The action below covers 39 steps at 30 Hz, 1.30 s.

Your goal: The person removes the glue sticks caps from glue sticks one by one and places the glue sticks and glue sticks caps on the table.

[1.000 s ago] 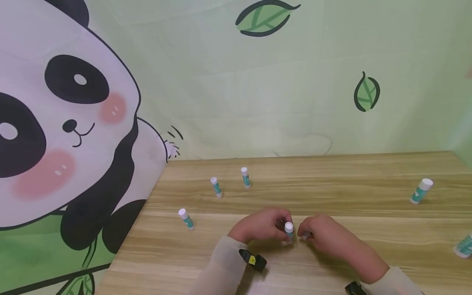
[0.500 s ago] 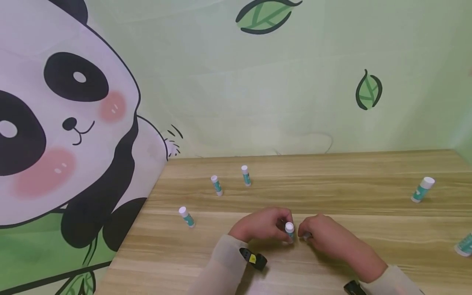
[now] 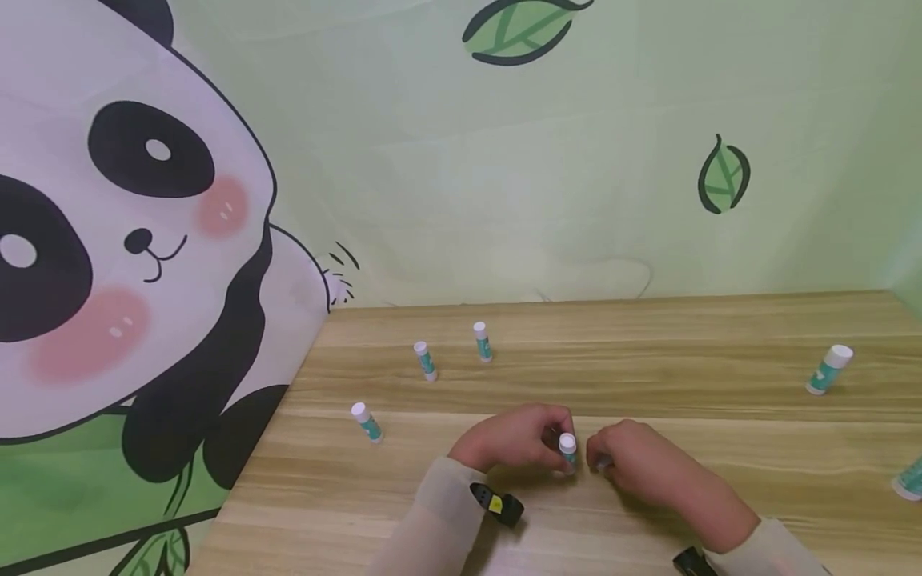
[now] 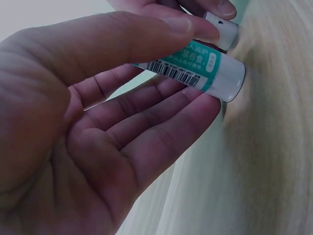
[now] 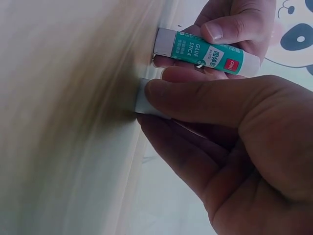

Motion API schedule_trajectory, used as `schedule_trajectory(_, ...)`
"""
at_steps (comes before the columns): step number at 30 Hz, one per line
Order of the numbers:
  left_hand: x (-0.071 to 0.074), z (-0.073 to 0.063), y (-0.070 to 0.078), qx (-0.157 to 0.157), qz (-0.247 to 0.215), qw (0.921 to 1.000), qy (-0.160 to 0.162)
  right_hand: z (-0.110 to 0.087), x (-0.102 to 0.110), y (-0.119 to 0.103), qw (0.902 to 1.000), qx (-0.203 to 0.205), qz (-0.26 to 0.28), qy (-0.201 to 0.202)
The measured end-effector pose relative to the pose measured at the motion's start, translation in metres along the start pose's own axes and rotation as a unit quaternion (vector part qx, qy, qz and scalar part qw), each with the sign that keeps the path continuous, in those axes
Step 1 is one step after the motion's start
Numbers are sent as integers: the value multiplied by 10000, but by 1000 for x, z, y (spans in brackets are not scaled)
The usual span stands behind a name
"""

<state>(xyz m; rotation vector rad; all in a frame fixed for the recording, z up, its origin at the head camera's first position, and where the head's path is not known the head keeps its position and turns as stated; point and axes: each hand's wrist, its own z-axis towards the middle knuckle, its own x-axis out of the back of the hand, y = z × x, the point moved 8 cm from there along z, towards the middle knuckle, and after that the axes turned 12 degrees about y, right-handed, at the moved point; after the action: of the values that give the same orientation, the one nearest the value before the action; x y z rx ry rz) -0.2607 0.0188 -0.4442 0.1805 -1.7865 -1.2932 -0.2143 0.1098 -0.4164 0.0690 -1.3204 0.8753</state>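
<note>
My left hand (image 3: 507, 438) holds a glue stick (image 3: 567, 445) with a teal label upright, close over the table. In the left wrist view, the thumb lies along one side of the glue stick (image 4: 188, 66) and the fingers support the other. My right hand (image 3: 644, 462) is just to the right, pinching a short white cap (image 5: 150, 102) between thumb and fingertips, right at the tabletop. Part of the white cap (image 4: 222, 32) also shows beyond the left thumb in the left wrist view. The right fingers hide the rest of it.
On the wood-grain table (image 3: 677, 360) several more glue sticks stand upright: a near-left glue stick (image 3: 367, 422), two farther back, a back-right glue stick (image 3: 828, 370) and another glue stick (image 3: 911, 480) at the right edge. A panda-printed cloth (image 3: 432, 176) hangs behind.
Both hands keep nearly the same place and hold on the glue stick and the cap. The whole view shifts only slightly.
</note>
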Motion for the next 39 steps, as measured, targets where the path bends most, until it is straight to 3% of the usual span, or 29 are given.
schedule_trajectory(15,0,-2,2,105,-21,9999,3,-1,1,-1,10000,-11,1,23)
schedule_trajectory(32,-2,0,1,-32,91,9999,-70,-2,2,-3,10000,54,49,65)
schedule_trajectory(39,-1,1,-3,-54,560,9984,10,-3,1,-3,9998,150,-93,58)
